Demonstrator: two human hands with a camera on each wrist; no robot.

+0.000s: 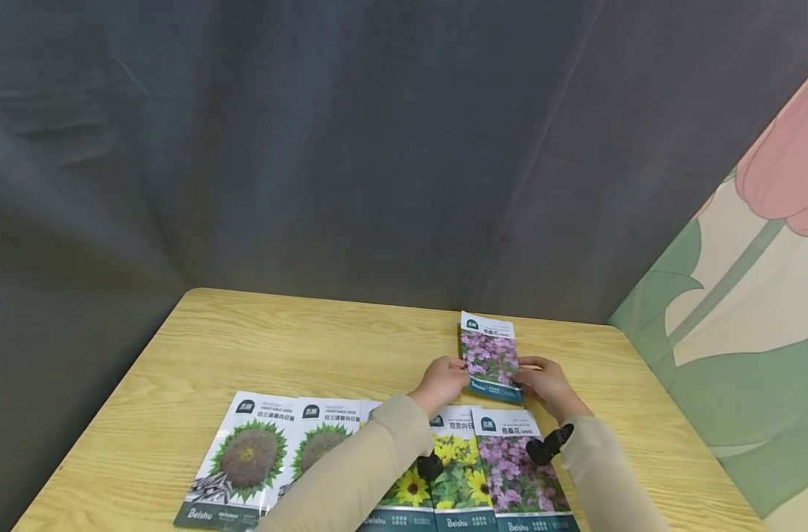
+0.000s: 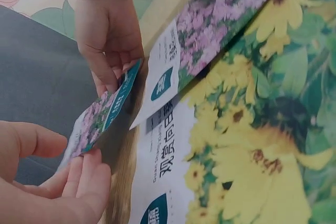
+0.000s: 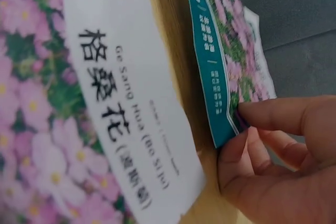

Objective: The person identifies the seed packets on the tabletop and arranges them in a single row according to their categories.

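Note:
Near the far edge of the table, a seed packet (image 1: pixel 490 355) with pink-purple flowers is between both hands. My left hand (image 1: pixel 440 384) holds its left edge, with the thumb above and the fingers below in the left wrist view. On the other side, my right hand (image 1: pixel 552 388) pinches the lower right corner between thumb and fingers, as the right wrist view shows. A matching pink flower packet (image 1: pixel 513 469) lies flat just in front, at the right end of a row. Beside it is a yellow flower packet (image 1: pixel 459 451).
Farther left in the row lie another yellow flower packet (image 1: pixel 413 489) and two sunflower seed packets (image 1: pixel 244 458), partly covered by the left sleeve (image 1: pixel 357 473). The wooden table (image 1: pixel 278 332) backs onto a dark curtain (image 1: pixel 377 148). A flower-painted wall (image 1: pixel 769 332) stands at right.

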